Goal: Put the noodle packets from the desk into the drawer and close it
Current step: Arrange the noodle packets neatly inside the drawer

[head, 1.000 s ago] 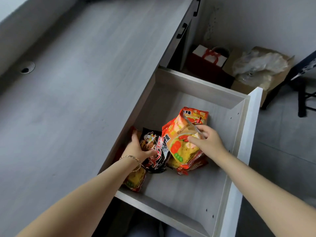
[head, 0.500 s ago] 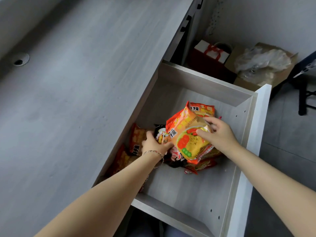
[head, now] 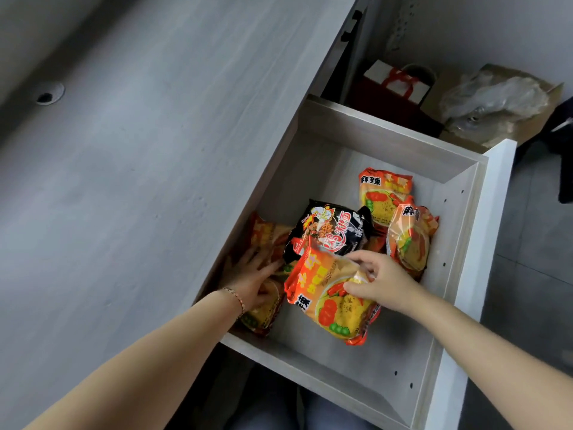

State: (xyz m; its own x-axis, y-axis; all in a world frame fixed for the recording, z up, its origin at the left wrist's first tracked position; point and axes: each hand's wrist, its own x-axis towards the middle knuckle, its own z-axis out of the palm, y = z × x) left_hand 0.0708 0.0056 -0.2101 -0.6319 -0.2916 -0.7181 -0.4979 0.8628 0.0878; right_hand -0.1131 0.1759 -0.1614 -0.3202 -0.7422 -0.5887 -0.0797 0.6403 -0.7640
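Note:
The drawer [head: 384, 141] stands pulled out from under the grey desk [head: 139, 181]. Several noodle packets lie in it. My right hand [head: 375, 280] grips the top edge of an orange packet [head: 331, 305] at the drawer's middle front. A black packet [head: 335, 234] lies just behind it. Two more orange packets, one flat [head: 384, 193] and one on edge [head: 409, 240], sit near the right wall. My left hand [head: 254, 280] rests flat on orange packets [head: 266, 240] by the left wall, partly under the desk edge.
Beyond the drawer on the floor stand a dark red gift bag [head: 393, 88] with a white box and a cardboard box with crumpled plastic [head: 493, 100]. A cable hole [head: 49, 93] is set in the desk at the far left. The drawer's white front [head: 483, 243] is at the right.
My right hand has brought the orange packet down and toward the drawer's front. The black packet now lies uncovered, and my left hand has shifted left onto the packets by the left wall.

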